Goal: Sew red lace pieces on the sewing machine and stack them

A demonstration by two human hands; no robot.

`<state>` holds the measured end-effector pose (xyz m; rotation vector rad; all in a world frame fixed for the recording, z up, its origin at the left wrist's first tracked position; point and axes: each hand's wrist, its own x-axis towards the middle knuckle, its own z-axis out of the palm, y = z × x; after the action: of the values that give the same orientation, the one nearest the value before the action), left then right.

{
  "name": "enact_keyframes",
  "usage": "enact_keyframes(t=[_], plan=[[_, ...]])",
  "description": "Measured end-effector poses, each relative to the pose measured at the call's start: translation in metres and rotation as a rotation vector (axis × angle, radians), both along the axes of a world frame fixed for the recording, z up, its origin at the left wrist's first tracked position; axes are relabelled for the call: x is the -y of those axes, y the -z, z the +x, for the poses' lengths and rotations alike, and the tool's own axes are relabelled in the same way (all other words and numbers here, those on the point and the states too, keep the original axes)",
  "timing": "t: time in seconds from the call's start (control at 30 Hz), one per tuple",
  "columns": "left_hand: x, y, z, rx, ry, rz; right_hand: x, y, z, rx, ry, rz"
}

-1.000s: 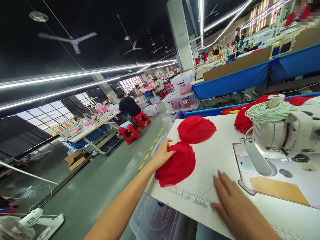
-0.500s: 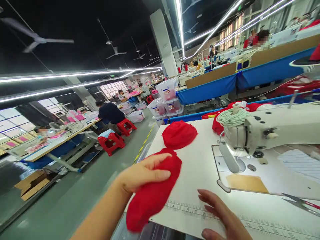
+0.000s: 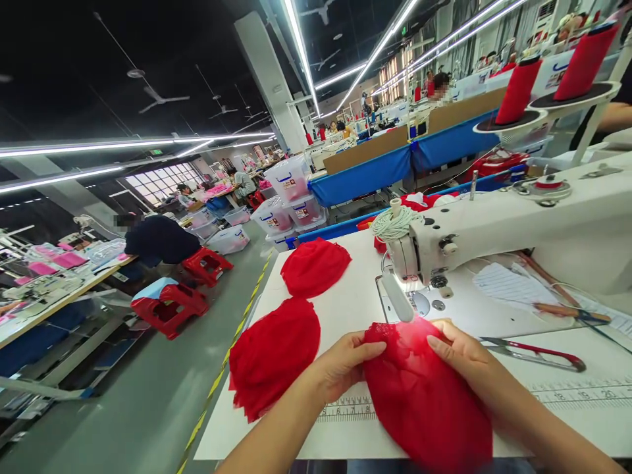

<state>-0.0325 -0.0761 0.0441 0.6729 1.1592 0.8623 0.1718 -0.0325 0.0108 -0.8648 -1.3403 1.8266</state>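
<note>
Between my two hands hangs a red fabric piece (image 3: 424, 401), its upper edge lit by the lamp of the sewing machine (image 3: 494, 224). My left hand (image 3: 348, 365) pinches its left top corner, thumb on top. On the right, my right hand (image 3: 461, 352) grips the other top corner with the thumb pressed on the cloth. The held edge is just in front of the machine's needle area, partly hidden by a pale guard (image 3: 399, 296). Two more red fabric pieces lie to the left: a near one (image 3: 276, 349) beside my left forearm and a far one (image 3: 316, 266).
Thread snips (image 3: 538, 353) lie right of my right hand, near a wooden-handled tool (image 3: 567, 311) and striped cloth (image 3: 508, 283). A ruler strip (image 3: 345, 411) runs along the table (image 3: 222, 441). Red thread cones (image 3: 518, 89) stand behind the machine. Beyond are clear bins (image 3: 286, 181), red stools (image 3: 170, 306) and people.
My left hand has moved right, toward the machine, and both hands now hold a red piece. My right hand, empty before, has closed on it. The view has turned right.
</note>
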Motion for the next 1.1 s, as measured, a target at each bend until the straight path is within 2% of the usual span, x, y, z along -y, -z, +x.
enact_keyframes(t=[0.1,0.23,0.3,0.37,0.47,0.5,0.57,0.7,0.8,0.9,1.0,1.1], plan=[[-0.007,0.0,0.004,-0.003,0.033,-0.008,-0.008,0.005,0.0,0.041,-0.012,0.075],[-0.012,0.005,0.016,0.055,0.055,-0.009,-0.028,0.009,0.011,0.436,0.255,0.498],[-0.013,0.01,0.026,0.099,0.018,0.007,-0.03,0.007,0.02,0.501,0.4,0.581],[-0.013,0.016,0.037,0.131,-0.022,0.025,-0.02,0.005,0.026,0.47,0.462,0.604],[-0.012,0.022,0.05,0.207,-0.101,0.052,0.011,0.007,0.028,0.396,0.36,0.517],[-0.012,0.024,0.052,0.234,-0.124,0.056,0.021,0.011,0.027,0.395,0.323,0.475],[-0.011,0.026,0.055,0.272,-0.147,0.052,0.033,0.021,0.026,0.453,0.307,0.489],[-0.01,0.027,0.055,0.294,-0.132,0.045,0.027,0.037,0.029,0.616,0.282,0.655],[-0.007,0.027,0.051,0.245,-0.084,0.047,0.018,0.03,0.037,0.567,0.286,0.754],[-0.005,0.027,0.041,0.167,-0.103,0.021,0.015,0.017,0.052,0.577,0.386,0.874],[-0.002,0.026,0.029,0.157,-0.214,0.029,0.016,0.016,0.071,0.691,0.468,0.91],[0.002,0.024,0.025,0.206,-0.212,0.006,0.02,0.026,0.082,0.838,0.461,0.89]])
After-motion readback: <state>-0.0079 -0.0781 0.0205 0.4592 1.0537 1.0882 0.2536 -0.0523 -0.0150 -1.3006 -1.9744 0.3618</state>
